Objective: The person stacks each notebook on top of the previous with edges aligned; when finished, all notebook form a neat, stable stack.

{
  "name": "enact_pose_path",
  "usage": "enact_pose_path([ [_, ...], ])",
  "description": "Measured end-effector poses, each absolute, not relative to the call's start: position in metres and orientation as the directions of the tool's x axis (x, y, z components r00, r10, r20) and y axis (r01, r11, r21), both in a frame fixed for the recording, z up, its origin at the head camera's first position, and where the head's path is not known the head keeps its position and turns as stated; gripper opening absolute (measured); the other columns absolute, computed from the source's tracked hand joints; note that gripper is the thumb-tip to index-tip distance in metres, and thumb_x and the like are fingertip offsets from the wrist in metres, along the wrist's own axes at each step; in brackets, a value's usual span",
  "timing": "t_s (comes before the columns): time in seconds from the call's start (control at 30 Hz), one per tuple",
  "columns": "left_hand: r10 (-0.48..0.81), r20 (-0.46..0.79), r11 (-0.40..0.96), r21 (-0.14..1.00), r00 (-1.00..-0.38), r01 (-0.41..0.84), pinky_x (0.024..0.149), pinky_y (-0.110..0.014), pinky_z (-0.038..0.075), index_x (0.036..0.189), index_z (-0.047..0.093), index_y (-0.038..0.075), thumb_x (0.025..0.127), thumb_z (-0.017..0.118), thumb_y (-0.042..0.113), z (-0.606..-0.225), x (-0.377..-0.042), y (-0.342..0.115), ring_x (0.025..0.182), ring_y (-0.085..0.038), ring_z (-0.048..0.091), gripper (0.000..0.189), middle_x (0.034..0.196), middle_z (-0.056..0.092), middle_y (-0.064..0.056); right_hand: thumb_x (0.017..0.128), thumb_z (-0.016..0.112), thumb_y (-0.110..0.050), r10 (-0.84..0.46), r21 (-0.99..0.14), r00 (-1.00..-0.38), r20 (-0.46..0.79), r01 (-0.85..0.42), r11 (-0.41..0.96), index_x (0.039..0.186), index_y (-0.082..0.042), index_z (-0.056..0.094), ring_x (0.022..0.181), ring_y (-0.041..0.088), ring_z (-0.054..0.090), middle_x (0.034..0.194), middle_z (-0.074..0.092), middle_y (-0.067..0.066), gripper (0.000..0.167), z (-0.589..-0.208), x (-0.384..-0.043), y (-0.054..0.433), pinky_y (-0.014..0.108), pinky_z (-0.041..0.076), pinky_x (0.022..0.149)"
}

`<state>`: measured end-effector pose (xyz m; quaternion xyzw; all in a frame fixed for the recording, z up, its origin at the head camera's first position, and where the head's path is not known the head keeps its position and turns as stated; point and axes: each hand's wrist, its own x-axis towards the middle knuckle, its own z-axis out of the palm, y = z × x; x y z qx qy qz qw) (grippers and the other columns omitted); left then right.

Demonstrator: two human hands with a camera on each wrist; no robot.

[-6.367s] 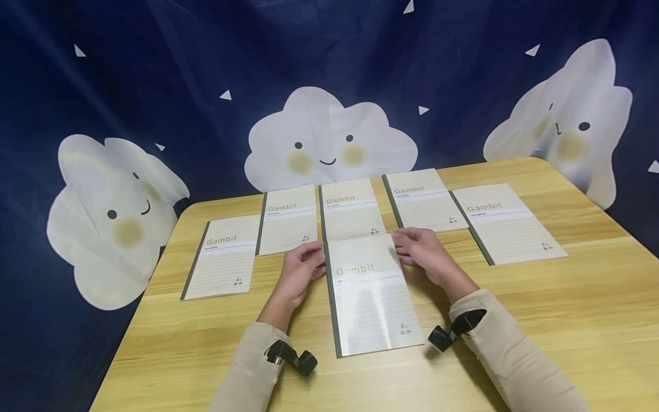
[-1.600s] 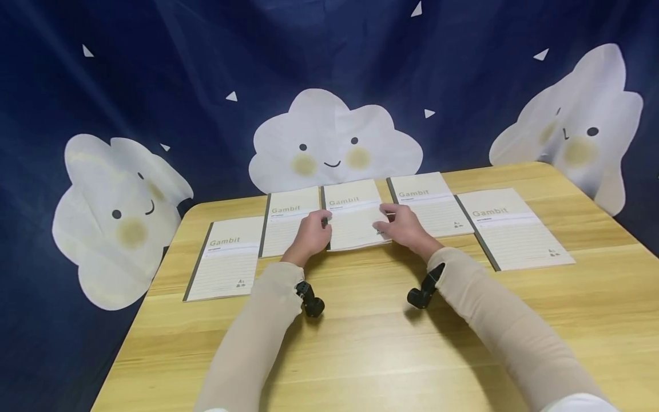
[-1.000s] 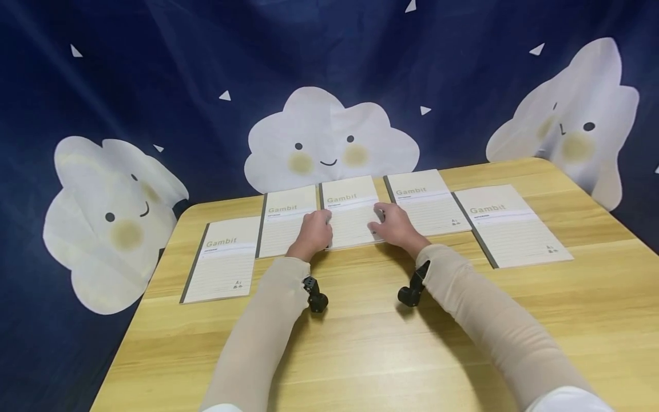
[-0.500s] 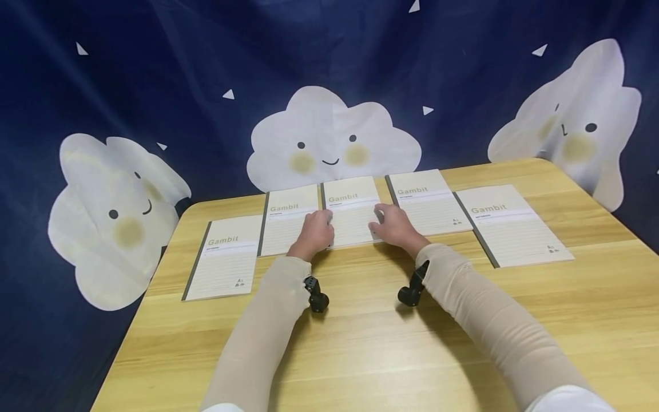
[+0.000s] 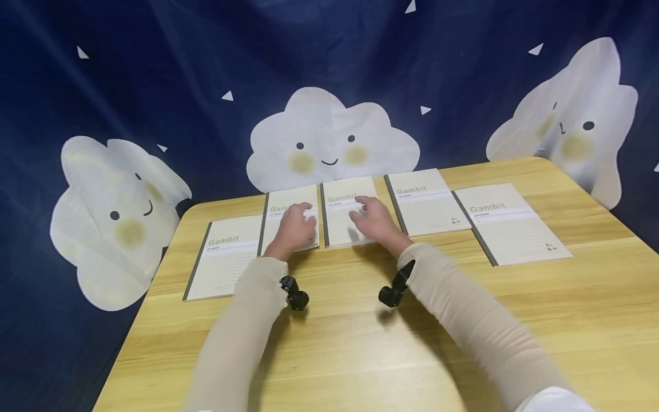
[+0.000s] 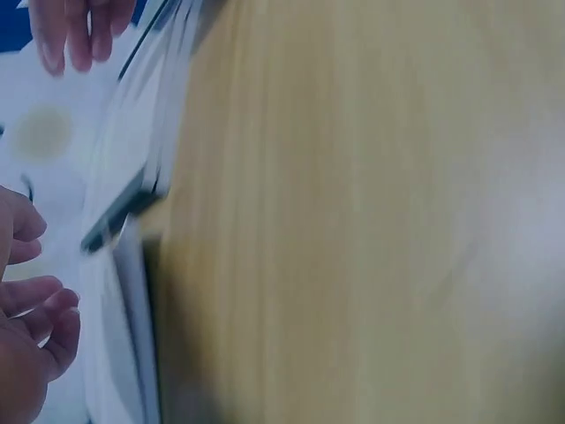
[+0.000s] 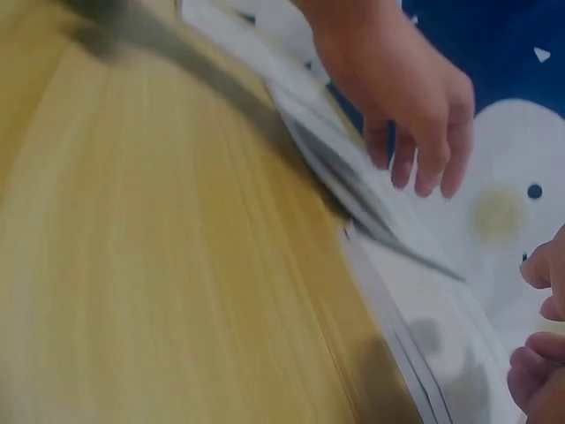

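Several Gambit notebooks with cream covers and dark spines lie on the table. In the head view my left hand [image 5: 294, 229] is over the second notebook from the left [image 5: 292, 193], fingers loosely bent and holding nothing. My right hand [image 5: 378, 222] hovers above the middle notebook [image 5: 337, 232], its fingers apart and its shadow on the cover. Layered edges of the middle notebook pile [image 6: 146, 132] show in the left wrist view. The right wrist view has my left hand with fingers pointing down and part of my right hand [image 7: 543, 371] at the right edge.
One notebook [image 5: 218, 266] lies at far left. To the right are another notebook [image 5: 429, 212] and a far-right notebook [image 5: 515, 229]. A dark blue curtain [image 5: 206, 46] with cloud prints hangs behind the wooden table [image 5: 340, 343].
Earlier both hands held a notebook in front; it then went onto the middle one, hands at its sides. Now both hands have come off it and shifted left.
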<state>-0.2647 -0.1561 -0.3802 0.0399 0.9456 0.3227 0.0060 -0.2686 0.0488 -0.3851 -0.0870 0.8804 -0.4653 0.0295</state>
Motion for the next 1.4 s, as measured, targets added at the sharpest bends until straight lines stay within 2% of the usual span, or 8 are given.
enact_pose_path([
  [0.13,0.036,0.019,0.801,0.598,-0.999,0.040,0.105,-0.046,0.037,0.136,0.044,-0.002,0.090,0.046,0.012,-0.377,-0.261,-0.192,0.106,-0.037,0.052,0.048,0.137,0.047,-0.022,0.094,0.055,-0.020,-0.201,-0.874,-0.979,-0.008,-0.091,0.477,0.139,-0.004,0.044,0.123,0.029,0.049,0.139,0.047,0.016,0.050,-0.383,-0.261,0.031,0.039,0.043,0.101],
  [0.3,-0.067,-0.023,0.842,0.535,-0.997,-0.069,0.107,-0.053,0.031,0.140,0.039,-0.001,0.092,0.043,0.018,-0.371,-0.248,-0.242,0.129,-0.039,0.039,0.052,0.137,0.045,-0.024,0.094,0.056,-0.019,-0.234,-0.904,-0.972,-0.028,-0.075,0.421,0.138,-0.004,0.045,0.119,0.027,0.053,0.134,0.052,0.015,0.048,-0.380,-0.250,0.009,0.037,0.045,0.099],
  [0.53,-0.241,-0.116,0.875,0.404,-0.964,-0.268,0.092,-0.066,0.033,0.143,0.032,-0.003,0.092,0.039,0.027,-0.366,-0.223,-0.303,0.126,-0.050,0.034,0.060,0.142,0.036,-0.029,0.094,0.056,-0.019,-0.283,-0.942,-0.957,-0.068,-0.032,0.334,0.137,-0.005,0.047,0.114,0.024,0.056,0.124,0.059,0.012,0.046,-0.381,-0.233,-0.022,0.036,0.046,0.097],
  [0.7,-0.291,-0.130,0.874,0.367,-0.948,-0.318,0.067,-0.046,0.040,0.109,0.053,-0.006,0.090,0.040,0.025,-0.368,-0.206,-0.330,0.091,-0.041,0.050,0.039,0.108,0.054,-0.028,0.094,0.055,-0.021,-0.345,-0.962,-0.931,-0.119,0.023,0.271,0.136,-0.006,0.048,0.106,0.022,0.060,0.119,0.062,0.010,0.045,-0.383,-0.220,-0.049,0.034,0.049,0.092],
  [0.83,-0.275,-0.104,0.887,0.356,-0.956,-0.294,0.055,-0.033,0.032,0.084,0.048,-0.004,0.086,0.042,0.019,-0.372,-0.200,-0.342,0.069,-0.029,0.044,0.024,0.080,0.051,-0.020,0.093,0.056,-0.016,-0.387,-0.979,-0.901,-0.196,0.162,0.121,0.135,-0.001,0.047,0.102,0.028,0.061,0.115,0.062,0.017,0.046,-0.384,-0.210,-0.072,0.035,0.051,0.089],
  [1.1,-0.298,-0.167,0.883,0.325,-0.940,-0.338,0.055,-0.032,0.035,0.087,0.051,-0.005,0.086,0.043,0.022,-0.379,-0.198,-0.348,0.069,-0.028,0.046,0.028,0.081,0.052,-0.019,0.091,0.058,-0.009,-0.436,-0.899,-0.838,-0.329,0.418,-0.126,0.132,0.007,0.045,0.064,0.011,0.045,0.089,0.051,0.003,0.046,-0.383,-0.188,-0.110,0.035,0.051,0.090],
  [1.23,-0.314,-0.182,0.879,0.316,-0.932,-0.357,0.057,-0.033,0.037,0.092,0.052,-0.006,0.086,0.044,0.023,-0.379,-0.199,-0.347,0.072,-0.029,0.047,0.030,0.085,0.053,-0.020,0.090,0.058,-0.009,-0.459,-0.848,-0.812,-0.362,0.491,-0.201,0.135,0.006,0.042,0.064,0.010,0.047,0.083,0.047,0.001,0.049,-0.382,-0.182,-0.123,0.039,0.047,0.095],
  [1.4,-0.304,-0.176,0.886,0.310,-0.936,-0.346,0.054,-0.032,0.034,0.084,0.049,-0.003,0.084,0.044,0.022,-0.377,-0.199,-0.347,0.067,-0.027,0.045,0.026,0.078,0.050,-0.017,0.089,0.058,-0.009,-0.462,-0.809,-0.806,-0.370,0.524,-0.265,0.135,0.007,0.040,0.064,0.012,0.038,0.102,0.051,0.005,0.052,-0.381,-0.179,-0.132,0.046,0.042,0.101],
])
